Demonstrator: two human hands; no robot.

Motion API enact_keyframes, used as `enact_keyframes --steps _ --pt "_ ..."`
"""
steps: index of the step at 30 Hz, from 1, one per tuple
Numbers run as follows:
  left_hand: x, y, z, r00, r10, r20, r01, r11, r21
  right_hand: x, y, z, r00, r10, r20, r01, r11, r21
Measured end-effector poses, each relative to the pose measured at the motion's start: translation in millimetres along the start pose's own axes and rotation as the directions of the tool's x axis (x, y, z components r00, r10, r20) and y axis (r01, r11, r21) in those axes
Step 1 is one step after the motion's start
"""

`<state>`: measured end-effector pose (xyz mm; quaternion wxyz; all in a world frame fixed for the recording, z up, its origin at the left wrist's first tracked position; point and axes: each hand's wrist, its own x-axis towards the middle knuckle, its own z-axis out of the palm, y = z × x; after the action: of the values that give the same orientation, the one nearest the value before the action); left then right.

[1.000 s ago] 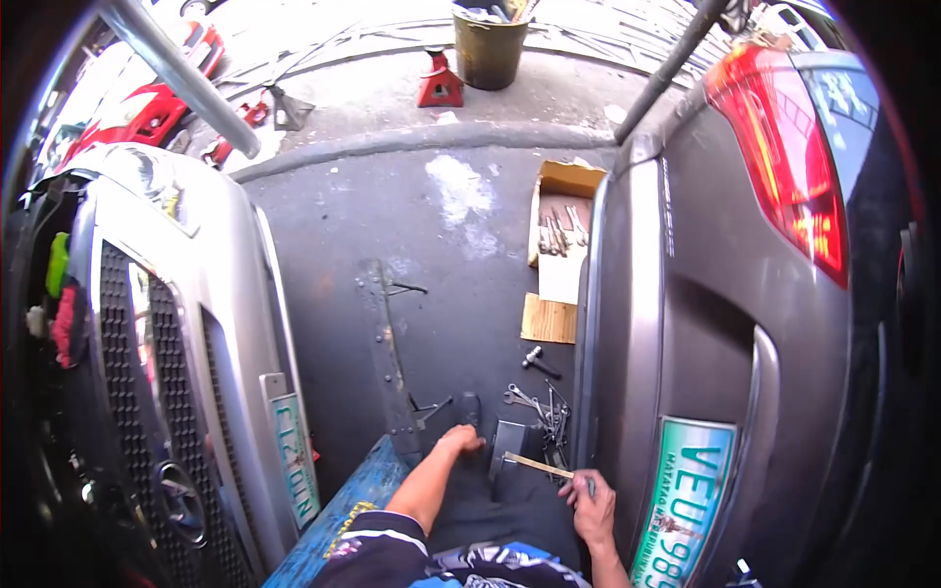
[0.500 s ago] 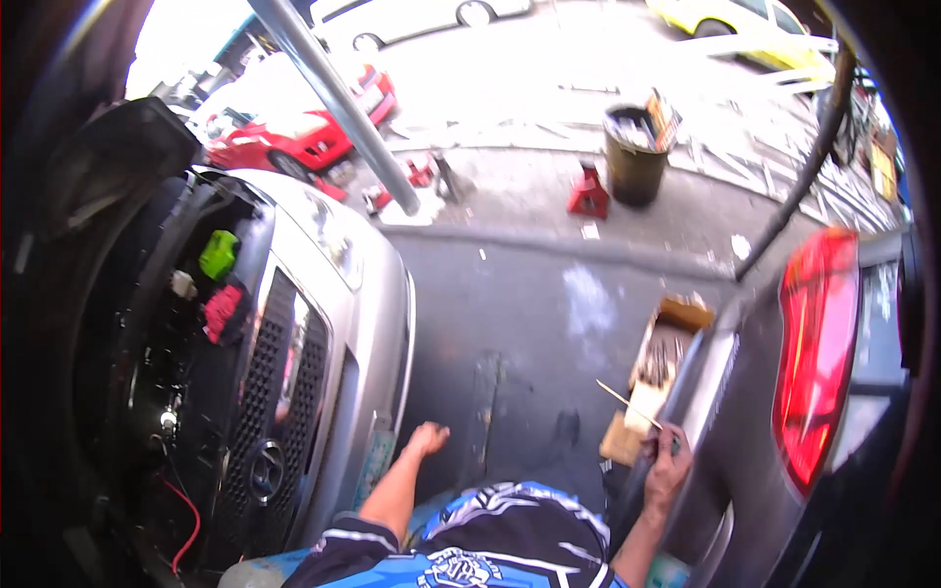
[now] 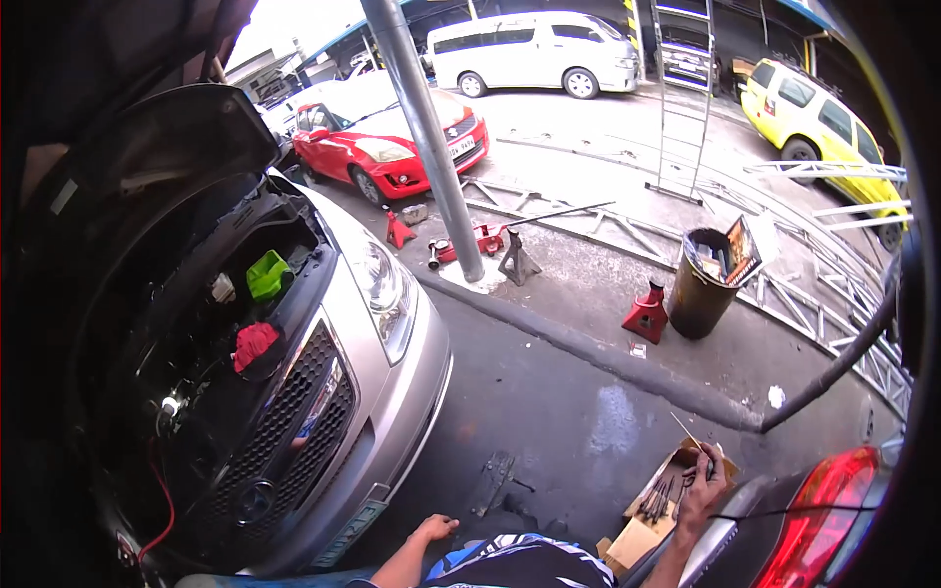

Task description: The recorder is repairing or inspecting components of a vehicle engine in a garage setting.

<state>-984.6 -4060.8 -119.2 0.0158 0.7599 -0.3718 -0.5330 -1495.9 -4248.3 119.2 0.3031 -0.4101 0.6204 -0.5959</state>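
Observation:
My right hand [image 3: 708,482] is closed around a screwdriver [image 3: 686,430], its long thin shaft pointing up and to the left. The hand is raised over an open cardboard box [image 3: 642,551] that holds several dark, slender tools [image 3: 655,500]. Beside that arm is the rear of a dark car with a red tail light [image 3: 821,519]. My left hand [image 3: 437,526] hangs low near the silver car's front bumper, fingers loosely curled, with nothing visible in it.
To the left stands the silver car [image 3: 392,328] with its hood [image 3: 176,147] up; a green item [image 3: 267,275] and a red cloth [image 3: 255,347] lie in its engine bay. Ahead are a metal post [image 3: 423,127], a red jack stand [image 3: 646,312], a bin [image 3: 698,302] and a low curb [image 3: 588,355].
My view has tilted up and turned, bringing more of the yard into sight. The right hand still grips the screwdriver, now above the box's far part. The left hand remains low.

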Motion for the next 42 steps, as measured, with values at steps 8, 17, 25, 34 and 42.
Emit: enact_keyframes --steps 8,17,25,34,42 --pt "0.8 -30.0 -9.2 0.953 -0.242 -0.180 0.067 0.751 -0.657 61.7 -64.3 195.9 0.913 -0.122 0.390 0.105 0.992 0.063" --pt "-49.6 -18.5 65.4 0.782 -0.615 0.101 0.363 0.319 -0.875 102.5 -57.3 356.6 0.602 -0.150 0.785 0.167 0.984 0.059" --pt "-23.2 73.9 114.0 0.795 -0.594 -0.125 0.114 0.348 -0.930 157.1 -39.7 456.3 0.331 -0.202 0.922 0.256 0.959 0.118" --pt "3.7 153.4 186.9 0.659 -0.704 -0.267 -0.254 0.126 -0.959 34.1 -119.4 570.8 -0.028 -0.318 0.948 -0.005 0.948 0.318" --pt "14.9 195.3 185.9 0.761 -0.642 0.094 0.229 0.131 -0.964 -79.1 -176.6 643.7 -0.229 -0.533 0.815 -0.126 0.846 0.518"
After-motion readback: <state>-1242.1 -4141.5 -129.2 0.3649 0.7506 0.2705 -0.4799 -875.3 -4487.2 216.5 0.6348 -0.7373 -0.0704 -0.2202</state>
